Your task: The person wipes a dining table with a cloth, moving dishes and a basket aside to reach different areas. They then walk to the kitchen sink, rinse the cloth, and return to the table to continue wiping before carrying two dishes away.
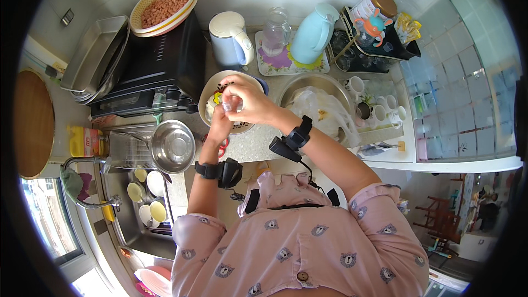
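My left hand (pixel 220 126) and my right hand (pixel 252 101) meet over a large cream bowl (pixel 203 102) with a dark pattern. Pinched between their fingertips is a small clear, shiny piece (pixel 227 107), perhaps plastic; the fingers partly cover it. Inside the bowl, to the left of my hands, lies something white (pixel 210 109) with a bright yellow piece (pixel 217 98) by it. My right hand and forearm hide much of the bowl's inside. Red-handled scissors (pixel 223 147) lie on the speckled counter (pixel 255 145) beside my left wrist.
Left of my hands are a steel bowl (pixel 173 146), a sink (pixel 138 237) holding dishes, and a black oven (pixel 165 57). Behind stand an electric kettle (pixel 226 41) and a blue jug (pixel 312 37). A steel basin (pixel 345 90) with a plastic bag (pixel 317 109) sits right, near mugs (pixel 354 86).
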Action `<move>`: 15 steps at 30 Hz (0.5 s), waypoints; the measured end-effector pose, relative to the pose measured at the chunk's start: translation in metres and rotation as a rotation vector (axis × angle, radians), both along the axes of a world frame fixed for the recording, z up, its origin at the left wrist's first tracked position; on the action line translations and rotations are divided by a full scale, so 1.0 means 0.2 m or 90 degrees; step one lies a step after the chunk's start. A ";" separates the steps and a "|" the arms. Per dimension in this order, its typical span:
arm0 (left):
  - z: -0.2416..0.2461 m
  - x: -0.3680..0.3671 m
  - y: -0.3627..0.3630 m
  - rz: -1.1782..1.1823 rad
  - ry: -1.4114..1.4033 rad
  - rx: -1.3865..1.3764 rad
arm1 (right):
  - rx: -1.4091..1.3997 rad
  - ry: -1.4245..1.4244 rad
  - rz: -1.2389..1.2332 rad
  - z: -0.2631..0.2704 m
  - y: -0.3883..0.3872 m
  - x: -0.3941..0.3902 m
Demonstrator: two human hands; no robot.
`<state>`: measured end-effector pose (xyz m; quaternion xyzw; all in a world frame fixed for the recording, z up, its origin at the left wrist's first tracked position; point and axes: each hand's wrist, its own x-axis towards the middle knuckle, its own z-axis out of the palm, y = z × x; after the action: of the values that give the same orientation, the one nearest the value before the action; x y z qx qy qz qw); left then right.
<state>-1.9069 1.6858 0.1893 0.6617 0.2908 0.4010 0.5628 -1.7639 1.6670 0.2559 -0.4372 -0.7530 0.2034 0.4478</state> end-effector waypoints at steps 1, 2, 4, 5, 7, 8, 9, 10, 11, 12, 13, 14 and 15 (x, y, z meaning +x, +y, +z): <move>0.01 -0.02 0.00 0.010 0.064 -0.092 | -0.078 0.097 0.026 -0.02 0.00 0.00; 0.03 -0.06 0.00 -0.032 0.020 -0.167 | -0.209 0.186 0.040 -0.04 -0.01 0.01; 0.08 -0.07 -0.03 -0.046 -0.005 -0.121 | -0.421 0.233 0.137 -0.08 0.00 0.05; 0.11 -0.07 -0.04 -0.034 0.009 -0.090 | -0.528 0.286 0.217 -0.10 0.00 0.07; 0.16 -0.11 -0.08 -0.031 0.136 0.012 | -0.432 0.158 0.168 -0.14 0.03 0.04; 0.18 -0.12 -0.09 -0.030 0.189 0.081 | -0.433 0.103 0.154 -0.16 0.04 0.04; 0.19 -0.12 -0.09 -0.003 0.210 0.104 | -0.466 0.020 0.122 -0.17 0.06 0.04; 0.19 -0.13 -0.08 0.023 0.218 0.149 | -0.419 -0.043 0.106 -0.19 0.07 0.05; 0.19 -0.13 -0.07 0.044 0.231 0.179 | -0.403 -0.027 0.097 -0.21 0.07 0.05; 0.19 -0.14 -0.06 0.113 0.269 0.349 | -0.388 -0.011 0.088 -0.23 0.08 0.04; 0.18 -0.14 -0.05 0.145 0.316 0.387 | -0.379 0.012 0.084 -0.24 0.08 0.03; 0.17 -0.13 -0.05 0.178 0.364 0.426 | -0.364 0.001 0.055 -0.26 0.08 0.03; 0.16 -0.13 -0.04 0.211 0.412 0.465 | -0.342 -0.016 0.028 -0.28 0.09 0.02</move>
<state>-1.9329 1.6781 0.2208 0.8505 0.3917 0.3349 0.1048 -1.7605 1.6848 0.2008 -0.5263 -0.6869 0.4001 0.3018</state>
